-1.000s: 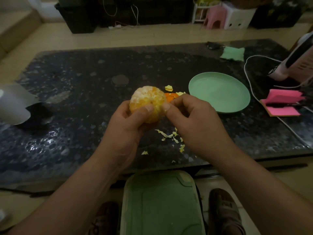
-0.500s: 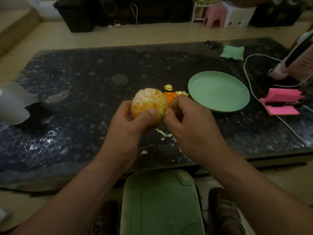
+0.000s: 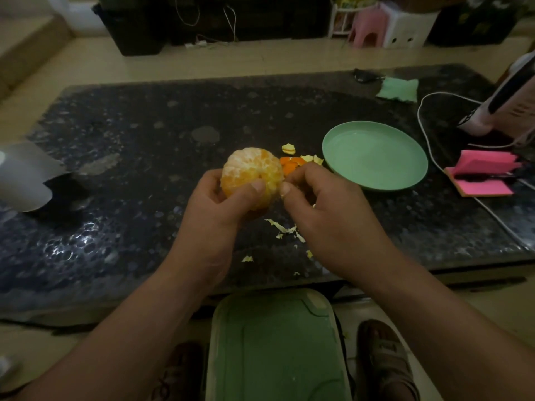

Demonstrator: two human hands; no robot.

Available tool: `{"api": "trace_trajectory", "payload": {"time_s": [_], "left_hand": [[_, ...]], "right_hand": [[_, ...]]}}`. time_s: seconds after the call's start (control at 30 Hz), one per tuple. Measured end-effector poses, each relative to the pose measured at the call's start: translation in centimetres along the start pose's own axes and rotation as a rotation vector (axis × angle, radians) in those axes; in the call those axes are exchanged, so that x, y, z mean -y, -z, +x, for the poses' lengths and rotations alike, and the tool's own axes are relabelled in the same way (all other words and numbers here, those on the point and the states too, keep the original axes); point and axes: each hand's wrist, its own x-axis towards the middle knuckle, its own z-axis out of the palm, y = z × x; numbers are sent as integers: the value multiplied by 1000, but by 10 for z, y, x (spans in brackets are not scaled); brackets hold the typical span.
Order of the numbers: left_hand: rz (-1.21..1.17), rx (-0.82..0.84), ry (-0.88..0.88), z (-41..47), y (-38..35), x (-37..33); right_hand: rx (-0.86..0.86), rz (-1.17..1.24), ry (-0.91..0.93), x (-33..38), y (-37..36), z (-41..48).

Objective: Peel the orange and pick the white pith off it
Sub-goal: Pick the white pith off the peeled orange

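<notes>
The peeled orange (image 3: 251,170) shows bare segments with patches of white pith. My left hand (image 3: 215,211) grips it from below and the side, thumb across its front, above the dark stone table (image 3: 130,157). My right hand (image 3: 324,209) is at the orange's right side, thumb and forefinger pinched together against its surface; whether a shred of pith is between them cannot be made out. Orange peel pieces (image 3: 291,163) lie just behind the hands. Pale pith scraps (image 3: 285,228) are scattered on the table beneath the hands.
A green plate (image 3: 376,156) sits right of the hands. Pink sticky notes (image 3: 480,176), a white cable (image 3: 428,134) and a pink-white device (image 3: 503,102) are at far right. A green cloth (image 3: 399,89) lies at the back. A grey object (image 3: 24,176) is at left. A green stool (image 3: 275,345) stands below the table edge.
My right thumb and forefinger have kept picking at the orange's right side. The orange has turned slightly in my left hand. The view has shifted a little.
</notes>
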Motion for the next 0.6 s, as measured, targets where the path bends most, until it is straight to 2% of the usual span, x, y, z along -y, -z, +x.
{"api": "trace_trajectory", "payload": {"time_s": [0.27, 0.43, 0.6], "left_hand": [[-14, -4, -22, -2, -3, -2], [-190, -8, 63, 1, -4, -6], [-369, 54, 164, 2, 1, -9]], "right_hand": [[-110, -54, 29, -3, -4, 1], [-136, -17, 24, -3, -2, 2], [-132, 22, -32, -3, 0, 4]]}}
